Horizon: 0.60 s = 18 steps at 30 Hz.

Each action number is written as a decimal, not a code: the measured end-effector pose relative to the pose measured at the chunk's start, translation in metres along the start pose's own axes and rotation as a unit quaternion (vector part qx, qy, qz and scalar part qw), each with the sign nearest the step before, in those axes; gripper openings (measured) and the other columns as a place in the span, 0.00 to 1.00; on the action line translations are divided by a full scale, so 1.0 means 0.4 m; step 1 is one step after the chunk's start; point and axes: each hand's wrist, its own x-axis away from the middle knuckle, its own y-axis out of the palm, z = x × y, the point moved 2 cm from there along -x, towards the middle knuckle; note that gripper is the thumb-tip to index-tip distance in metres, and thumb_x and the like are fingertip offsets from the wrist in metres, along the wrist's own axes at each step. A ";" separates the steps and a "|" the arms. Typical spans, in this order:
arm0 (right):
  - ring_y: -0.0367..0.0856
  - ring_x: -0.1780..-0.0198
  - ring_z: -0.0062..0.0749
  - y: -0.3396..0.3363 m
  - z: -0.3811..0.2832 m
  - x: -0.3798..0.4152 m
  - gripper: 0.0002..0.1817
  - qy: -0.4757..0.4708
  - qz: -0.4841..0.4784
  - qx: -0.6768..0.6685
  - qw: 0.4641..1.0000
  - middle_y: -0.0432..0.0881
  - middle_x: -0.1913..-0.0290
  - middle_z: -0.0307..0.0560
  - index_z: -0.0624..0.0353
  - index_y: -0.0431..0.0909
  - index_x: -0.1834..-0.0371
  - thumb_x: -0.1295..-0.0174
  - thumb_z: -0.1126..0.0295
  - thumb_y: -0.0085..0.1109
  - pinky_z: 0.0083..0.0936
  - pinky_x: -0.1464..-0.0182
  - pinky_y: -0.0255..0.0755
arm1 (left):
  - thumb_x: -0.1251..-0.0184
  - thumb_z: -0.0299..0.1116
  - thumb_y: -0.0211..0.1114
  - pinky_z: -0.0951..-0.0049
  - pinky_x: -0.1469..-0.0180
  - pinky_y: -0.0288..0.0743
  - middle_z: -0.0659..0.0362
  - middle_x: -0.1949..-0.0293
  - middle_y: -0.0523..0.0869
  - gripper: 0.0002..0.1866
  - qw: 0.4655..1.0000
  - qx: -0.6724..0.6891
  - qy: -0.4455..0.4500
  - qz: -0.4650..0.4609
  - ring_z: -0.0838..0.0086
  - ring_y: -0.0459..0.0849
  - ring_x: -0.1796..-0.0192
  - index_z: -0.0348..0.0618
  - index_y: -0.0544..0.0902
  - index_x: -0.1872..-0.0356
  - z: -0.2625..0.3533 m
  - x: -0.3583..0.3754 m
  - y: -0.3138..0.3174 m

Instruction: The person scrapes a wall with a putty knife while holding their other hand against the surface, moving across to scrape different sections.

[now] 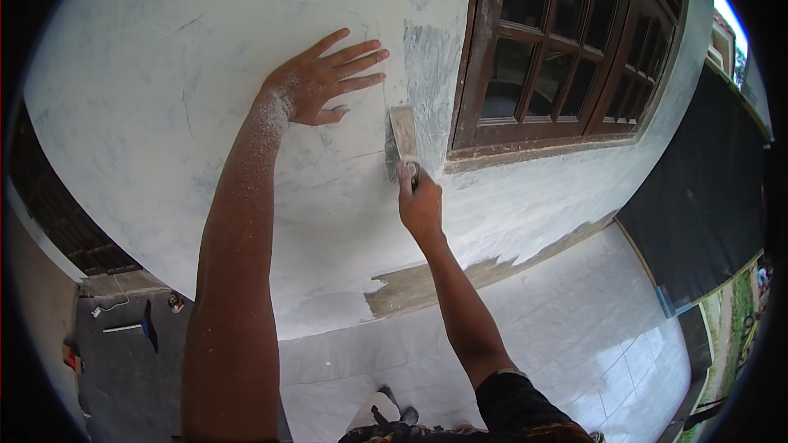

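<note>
My left hand (327,82) lies against the whitish wall (328,189) with its fingers spread, holding nothing. White dust covers its wrist and back. Lower and to the right, my right hand (420,198) is closed round the handle of a flat scraper (404,133). The scraper's long blade points up and rests at the wall, beside a grey, unevenly coated patch (427,74) left of the window. A dark shadow falls along the blade's left side.
A brown wooden window (542,49) with glass panes juts at the upper right. Light tiles (492,336) cover the floor, where a white bucket (373,410) stands by my feet. A blue-headed tool (148,329) lies at lower left. Dark sheeting (698,197) hangs at right.
</note>
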 end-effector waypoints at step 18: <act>0.66 0.81 0.39 -0.002 -0.006 0.020 0.23 0.028 -0.021 -0.030 0.999 0.74 0.81 0.59 0.69 0.77 0.66 0.26 0.55 0.53 0.36 0.73 0.66 | 0.43 0.66 0.63 0.49 0.18 0.31 0.66 0.19 0.48 0.46 0.999 0.040 -0.010 0.034 0.71 0.43 0.18 0.70 0.57 0.23 -0.007 0.007 0.008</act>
